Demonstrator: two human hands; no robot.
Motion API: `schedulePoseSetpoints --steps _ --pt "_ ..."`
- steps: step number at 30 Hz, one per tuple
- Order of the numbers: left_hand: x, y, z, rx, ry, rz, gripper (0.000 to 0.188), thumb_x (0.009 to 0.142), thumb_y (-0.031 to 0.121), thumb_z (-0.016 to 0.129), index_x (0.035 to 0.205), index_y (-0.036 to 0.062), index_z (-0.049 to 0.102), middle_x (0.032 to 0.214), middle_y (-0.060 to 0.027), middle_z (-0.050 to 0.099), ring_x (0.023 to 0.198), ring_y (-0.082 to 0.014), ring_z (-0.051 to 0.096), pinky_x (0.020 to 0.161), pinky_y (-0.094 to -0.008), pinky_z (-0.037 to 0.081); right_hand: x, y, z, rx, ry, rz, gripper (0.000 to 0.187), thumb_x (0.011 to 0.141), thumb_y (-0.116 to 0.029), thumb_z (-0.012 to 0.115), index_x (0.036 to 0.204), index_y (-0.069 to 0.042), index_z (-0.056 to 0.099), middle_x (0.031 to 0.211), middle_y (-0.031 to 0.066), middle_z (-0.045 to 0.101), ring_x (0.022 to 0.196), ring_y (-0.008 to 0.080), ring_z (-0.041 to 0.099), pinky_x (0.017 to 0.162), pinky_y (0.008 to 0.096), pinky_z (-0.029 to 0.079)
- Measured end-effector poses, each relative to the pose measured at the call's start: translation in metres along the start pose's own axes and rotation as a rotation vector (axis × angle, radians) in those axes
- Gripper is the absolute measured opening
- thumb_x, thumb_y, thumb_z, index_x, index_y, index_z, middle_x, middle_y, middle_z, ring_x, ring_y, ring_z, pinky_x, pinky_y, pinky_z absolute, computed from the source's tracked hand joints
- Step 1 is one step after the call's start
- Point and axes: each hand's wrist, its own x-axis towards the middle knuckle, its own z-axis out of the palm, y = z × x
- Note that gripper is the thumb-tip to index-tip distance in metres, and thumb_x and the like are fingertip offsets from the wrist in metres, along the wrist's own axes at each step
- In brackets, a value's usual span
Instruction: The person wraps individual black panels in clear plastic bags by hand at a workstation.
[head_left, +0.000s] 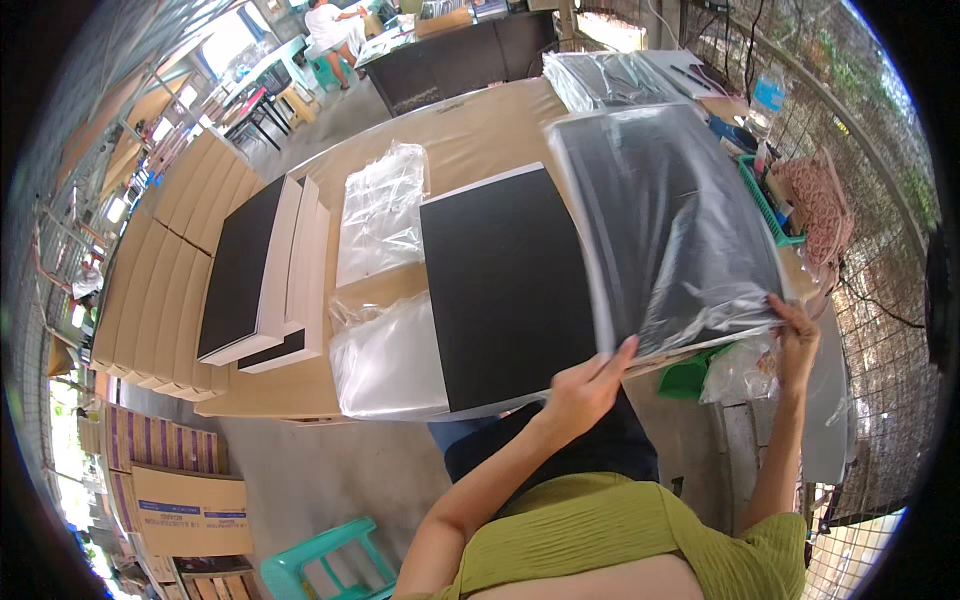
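Note:
A large black panel in a clear plastic sleeve (pixel 665 220) lies at the right of the table, its film creased and shiny. My left hand (pixel 587 393) pinches its near left corner. At the near right corner, the fingers of my right hand (pixel 797 335) are closed on the sleeve. Left of it is a bare black panel (pixel 508 290), partly resting over a clear plastic bag (pixel 390 355). Farther back lie more folded clear bags (pixel 383 215). A stack of thick black-topped white panels (pixel 250 265) stands to the left.
Brown wrapped bundles (pixel 150 310) line the table's left end. Another plastic-wrapped stack (pixel 610 80) and a green basket (pixel 765 200) with small items sit at the right. A teal stool (pixel 330 560) and cardboard box (pixel 192 512) are on the floor. A person (pixel 335 35) is far back.

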Motion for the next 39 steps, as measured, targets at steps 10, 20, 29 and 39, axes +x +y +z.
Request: schedulePoseSetpoints --steps 10,20,29,39 --pt "0.039 0.007 0.101 0.186 -0.224 0.065 0.046 0.080 0.013 0.061 0.125 0.0077 0.059 0.069 -0.0027 0.058 0.063 -0.0184 0.060 0.063 -0.0333 0.046 0.072 0.128 -0.069 -0.063 0.064 0.156 0.038 0.083 0.012 0.043 0.103 -0.001 0.072 0.091 0.0040 0.068 0.066 0.0063 0.048 0.062 0.0196 0.040" --pt "0.026 0.017 -0.010 0.088 0.070 -0.043 0.037 0.081 0.017 0.069 0.117 0.0104 0.066 0.089 -0.0030 0.062 0.087 -0.0196 0.058 0.091 -0.0380 0.040 0.035 0.100 -0.068 -0.685 0.246 -0.006 0.036 0.082 0.005 0.055 0.113 -0.008 0.070 0.118 0.0098 0.058 0.108 0.0207 0.057 0.084 0.0297 0.048" --pt "-0.148 -0.128 -0.184 0.738 0.594 -0.788 0.028 0.083 0.016 0.070 0.110 0.0119 0.069 0.121 -0.0138 0.053 0.106 -0.0307 0.051 0.095 -0.0441 0.039 0.026 -0.070 0.116 -0.226 -0.119 -0.558 0.029 0.079 0.009 0.058 0.099 -0.008 0.072 0.114 0.0104 0.059 0.101 0.0191 0.058 0.077 0.0270 0.048" --pt "-0.133 -0.154 -0.242 1.022 0.312 -0.822 0.016 0.062 0.007 0.078 0.070 0.0115 0.065 0.131 -0.0083 0.049 0.119 -0.0331 0.044 0.096 -0.0502 0.035 -0.052 -0.194 0.346 0.137 -0.831 -0.905 0.014 0.074 -0.004 0.073 0.087 -0.009 0.071 0.105 0.0100 0.060 0.085 0.0257 0.063 0.073 0.0359 0.053"
